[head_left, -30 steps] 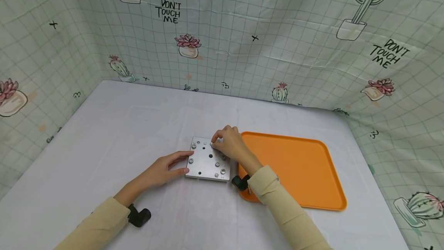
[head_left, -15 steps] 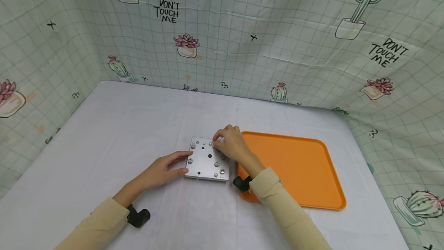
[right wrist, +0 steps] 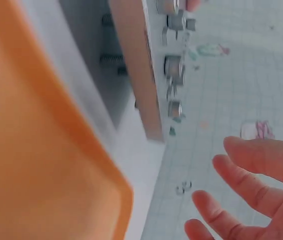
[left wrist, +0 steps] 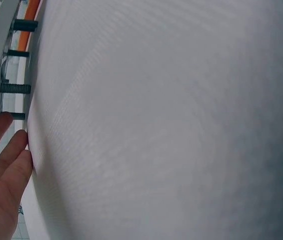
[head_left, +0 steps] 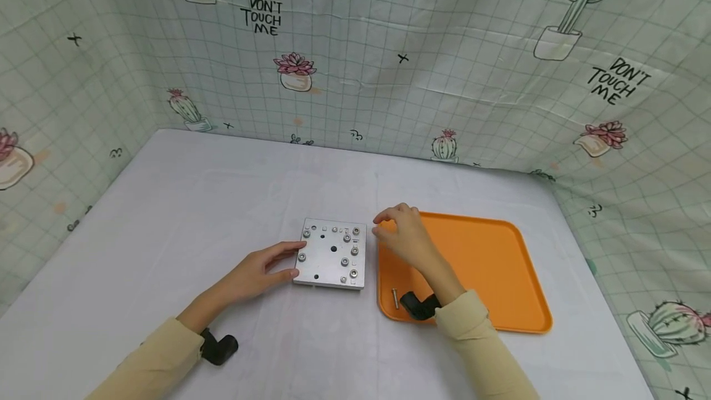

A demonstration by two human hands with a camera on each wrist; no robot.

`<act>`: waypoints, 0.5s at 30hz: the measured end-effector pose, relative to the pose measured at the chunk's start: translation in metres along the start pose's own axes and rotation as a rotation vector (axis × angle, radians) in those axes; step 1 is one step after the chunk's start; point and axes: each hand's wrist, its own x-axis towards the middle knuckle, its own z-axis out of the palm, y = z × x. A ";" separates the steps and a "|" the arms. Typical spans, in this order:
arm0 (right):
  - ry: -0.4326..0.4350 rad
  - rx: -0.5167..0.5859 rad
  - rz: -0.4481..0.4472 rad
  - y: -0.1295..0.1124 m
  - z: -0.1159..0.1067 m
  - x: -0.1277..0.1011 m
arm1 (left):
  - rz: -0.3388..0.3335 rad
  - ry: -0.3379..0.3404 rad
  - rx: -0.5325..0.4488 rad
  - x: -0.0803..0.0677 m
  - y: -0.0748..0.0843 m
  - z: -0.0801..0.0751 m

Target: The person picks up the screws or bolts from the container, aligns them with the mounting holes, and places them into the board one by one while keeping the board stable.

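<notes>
A square silver metal plate (head_left: 328,264) lies in the middle of the table, with several socket-head screws (head_left: 353,273) set in its holes. In the left wrist view, threaded screw shanks (left wrist: 15,88) stick out below the plate. My left hand (head_left: 261,271) holds the plate's left edge with thumb and fingers. My right hand (head_left: 408,236) is in the air above the tray's left part, apart from the plate. Its fingers (right wrist: 251,187) are spread, and nothing shows between them. One loose screw (head_left: 395,299) lies in the orange tray (head_left: 489,264), near its front left corner.
The tray stands just right of the plate on a white-covered table (head_left: 233,190). A patterned cloth (head_left: 355,36) hangs behind the table and along both sides. Black wrist cameras (head_left: 219,349) sit on both wrists, near the sleeves.
My right hand has let go of a small screw at the plate's back edge and moved right, over the tray. More screws on the plate's right side now show. The left hand stays put.
</notes>
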 end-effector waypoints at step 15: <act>-0.059 -0.042 0.071 0.035 -0.014 -0.049 | 0.003 0.006 0.005 0.000 -0.002 0.000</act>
